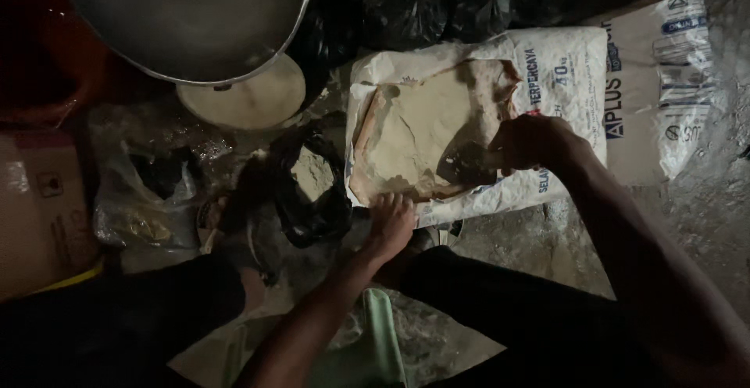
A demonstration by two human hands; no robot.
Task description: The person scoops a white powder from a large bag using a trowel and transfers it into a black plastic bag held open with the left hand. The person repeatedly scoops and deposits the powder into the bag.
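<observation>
Floor: powder sack (469,67) under right hand (531,142)

A torn paper sack (562,83) looked matt and creased, holding pale, dry, clumped powder (422,126). The metal bowl (187,17) shone dully. Black plastic bags (312,193) were glossy; the concrete floor (703,208) rough.

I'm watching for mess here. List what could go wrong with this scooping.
1. The right hand digs a dark scoop into pale powder through a ragged tear; the paper sack may rip further and spill.
2. The left hand only presses the sack's edge, so it might shift.
3. Dim light may hide spilled powder on the rough ground.
</observation>
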